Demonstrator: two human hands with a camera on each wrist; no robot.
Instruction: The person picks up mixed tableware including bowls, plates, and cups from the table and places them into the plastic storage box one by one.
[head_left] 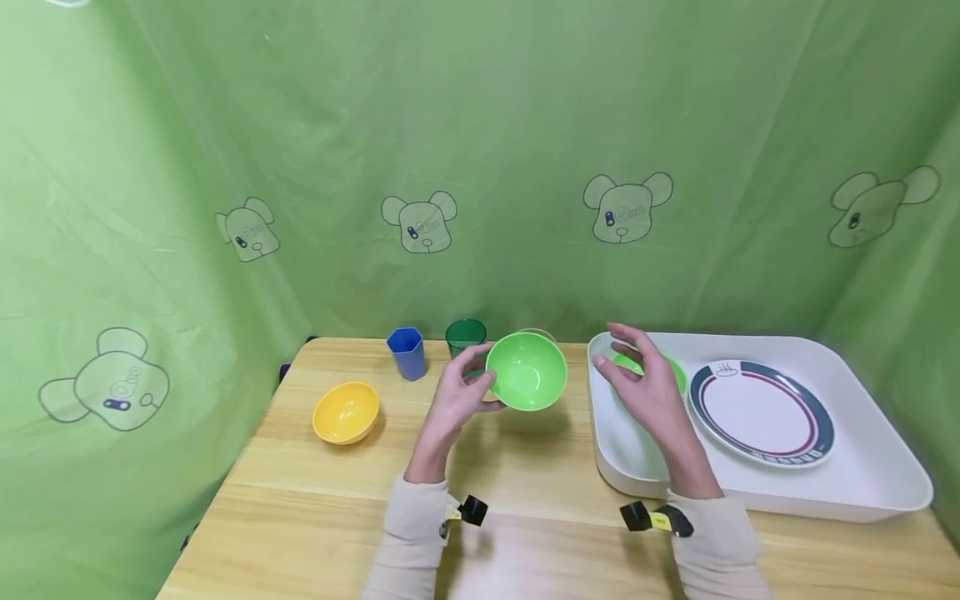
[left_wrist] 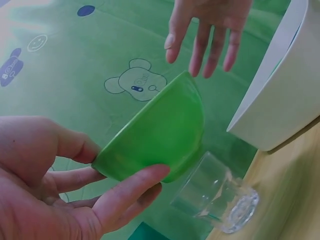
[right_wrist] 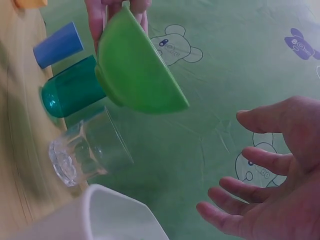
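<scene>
Our left hand (head_left: 457, 395) pinches a bowl (head_left: 528, 373), right hand (head_left: 647, 385) spread empty; the far glass (right_wrist: 89, 150) seems whole only in wrist views

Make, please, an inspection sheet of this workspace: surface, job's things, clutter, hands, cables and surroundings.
Surface: light wooden table.
Job's things: green bowl, raised above the table; white tray holding a plate and another green item, partly hidden.
Clutter: yellow bowl, blue cup, dark green cup, clear glass.
Hands: left hand grips the green bowl; right hand holds nothing.
Cables: nothing seen.
Surroundings: patterned green curtain, behind and at both sides.
</scene>
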